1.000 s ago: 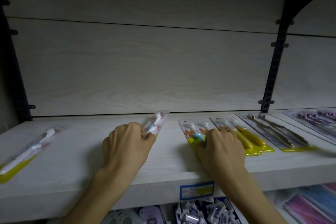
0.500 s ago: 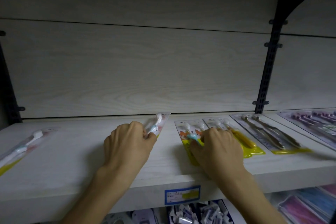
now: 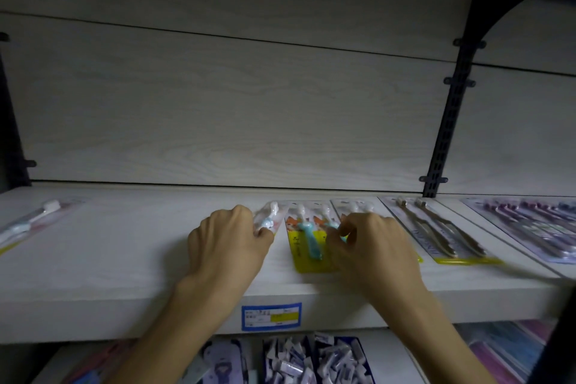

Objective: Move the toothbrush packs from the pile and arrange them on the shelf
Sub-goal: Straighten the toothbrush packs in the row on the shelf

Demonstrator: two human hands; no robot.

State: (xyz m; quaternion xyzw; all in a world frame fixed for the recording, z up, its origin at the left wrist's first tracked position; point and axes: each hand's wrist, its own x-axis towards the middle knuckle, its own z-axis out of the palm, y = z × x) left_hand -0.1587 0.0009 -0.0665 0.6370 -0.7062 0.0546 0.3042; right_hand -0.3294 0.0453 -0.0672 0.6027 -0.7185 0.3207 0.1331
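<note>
Several packs already lie in a row on the shelf (image 3: 124,259) — our left hand (image 3: 227,240) grips a small pack (image 3: 268,218), our right hand (image 3: 371,246) pinches the yellow pack (image 3: 307,246). One pack (image 3: 31,221) lies far left, so we think more tidying is left.

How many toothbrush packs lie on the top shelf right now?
6 visible: far-left pack; one in the left hand; yellow-card pack; one under the right hand; brown-brush pack; purple pack far right. More may lie beyond the frame.

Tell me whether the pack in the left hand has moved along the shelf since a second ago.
Yes. The small pack in the left hand has slid right, closing its gap to the teal toothbrush pack.
</note>
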